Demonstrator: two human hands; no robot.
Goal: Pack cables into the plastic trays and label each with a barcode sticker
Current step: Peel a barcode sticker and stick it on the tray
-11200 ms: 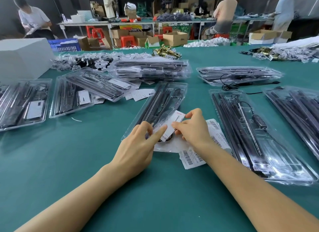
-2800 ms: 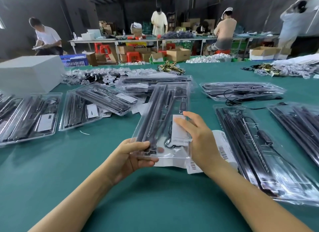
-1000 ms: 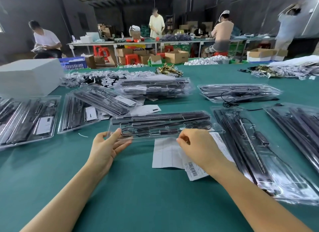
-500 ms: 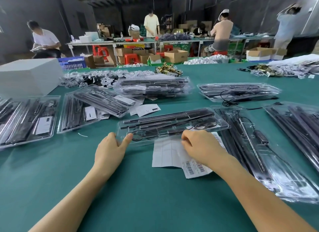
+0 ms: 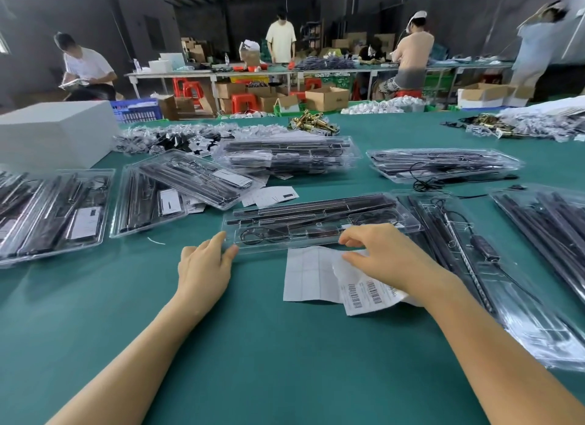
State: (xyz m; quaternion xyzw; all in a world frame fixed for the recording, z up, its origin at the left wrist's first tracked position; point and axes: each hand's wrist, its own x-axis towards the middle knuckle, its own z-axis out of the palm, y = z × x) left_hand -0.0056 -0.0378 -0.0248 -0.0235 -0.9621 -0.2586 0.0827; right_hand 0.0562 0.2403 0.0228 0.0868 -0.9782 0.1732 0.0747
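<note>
The clear tray (image 5: pixel 316 223) of black cables now lies flat across the green table (image 5: pixel 253 345), its right end overlapping another tray (image 5: pixel 474 266), where a second ago it sat slightly raised. The left hand (image 5: pixel 202 263) presses straight fingers to its left end. The right hand (image 5: pixel 386 253) rests curled on its near edge, hiding part of the sticker sheet (image 5: pixel 364 290); whether it pinches anything I cannot tell.

A packing workshop or small factory floor: beyond the hands stretches a green-covered worktable (image 5: pixel 285 361) strewn with clear plastic trays (image 5: pixel 285 154) of black cables. Farther off, workers (image 5: pixel 280 38) stand at long benches (image 5: pixel 253 73) above cardboard cartons (image 5: pixel 326 98) and red stools (image 5: pixel 242 102) (walls dark, bare).
</note>
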